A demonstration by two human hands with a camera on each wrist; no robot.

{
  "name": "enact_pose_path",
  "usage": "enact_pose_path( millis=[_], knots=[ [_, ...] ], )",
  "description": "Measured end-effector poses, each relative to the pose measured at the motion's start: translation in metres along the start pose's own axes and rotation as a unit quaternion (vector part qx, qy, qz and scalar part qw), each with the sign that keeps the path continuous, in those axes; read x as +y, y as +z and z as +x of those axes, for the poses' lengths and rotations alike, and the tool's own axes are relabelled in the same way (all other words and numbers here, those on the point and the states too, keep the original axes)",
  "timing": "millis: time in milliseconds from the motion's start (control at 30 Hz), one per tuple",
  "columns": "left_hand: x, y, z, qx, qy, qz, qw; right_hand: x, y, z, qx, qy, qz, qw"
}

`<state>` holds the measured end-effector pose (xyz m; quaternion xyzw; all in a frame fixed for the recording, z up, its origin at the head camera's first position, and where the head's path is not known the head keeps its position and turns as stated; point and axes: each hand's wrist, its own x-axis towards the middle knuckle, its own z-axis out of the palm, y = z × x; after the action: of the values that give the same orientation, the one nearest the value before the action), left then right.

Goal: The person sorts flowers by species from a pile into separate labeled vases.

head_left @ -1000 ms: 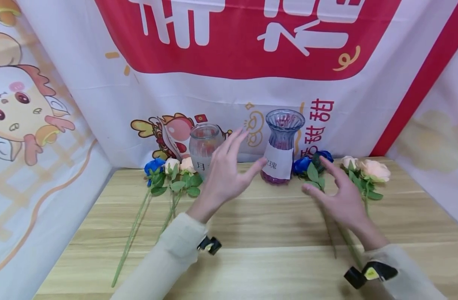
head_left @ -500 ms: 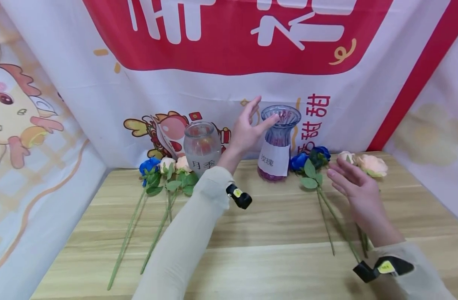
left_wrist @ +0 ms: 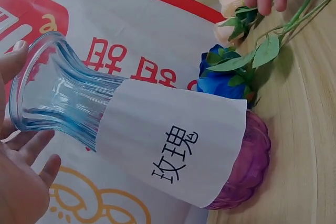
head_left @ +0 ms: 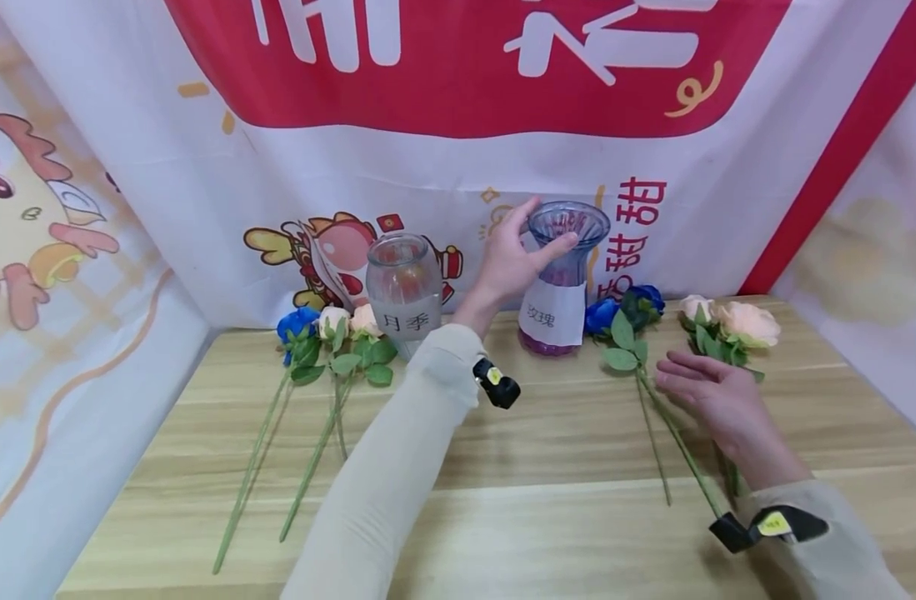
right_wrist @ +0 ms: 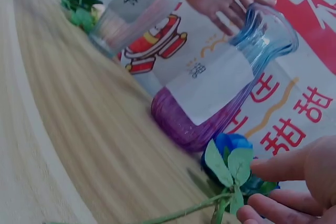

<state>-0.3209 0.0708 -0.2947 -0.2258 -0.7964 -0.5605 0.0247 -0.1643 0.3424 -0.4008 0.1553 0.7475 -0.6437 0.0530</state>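
Observation:
In the head view, my left hand is at the flared rim of a blue-to-purple glass vase with a white paper label. Its thumb lies across the front of the rim, its fingers along the side, spread and not wrapped round the neck. The vase stands tilted-looking in the left wrist view, its purple base on the table. My right hand, palm turned inward and fingers loosely extended, hovers beside blue roses and over the stems of pale pink roses. It holds nothing.
A clear glass jar vase with a paper label stands to the left. Beside it lie a blue rose and pale roses, their stems pointing toward the front of the wooden table. A printed cloth hangs behind.
My left hand has moved right, from in front of the clear jar to the blue-purple vase's rim. The right hand has drawn back from the blue roses, slightly right and down.

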Motion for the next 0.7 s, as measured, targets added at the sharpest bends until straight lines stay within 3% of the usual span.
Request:
enact_pose_path(
  millis=[100,233,700],
  knots=[
    [0.002,0.001,0.000,-0.001,-0.003,-0.001,1.0000,0.001,0.001,0.004,0.006,0.015,-0.088,0.996],
    [0.002,0.005,0.000,-0.009,-0.007,-0.026,0.9996,0.005,-0.001,0.007,0.005,0.034,-0.141,0.989],
    [0.000,0.010,-0.003,0.007,-0.004,-0.043,0.9991,0.008,-0.004,0.012,0.007,0.047,-0.184,0.982]
  ],
)
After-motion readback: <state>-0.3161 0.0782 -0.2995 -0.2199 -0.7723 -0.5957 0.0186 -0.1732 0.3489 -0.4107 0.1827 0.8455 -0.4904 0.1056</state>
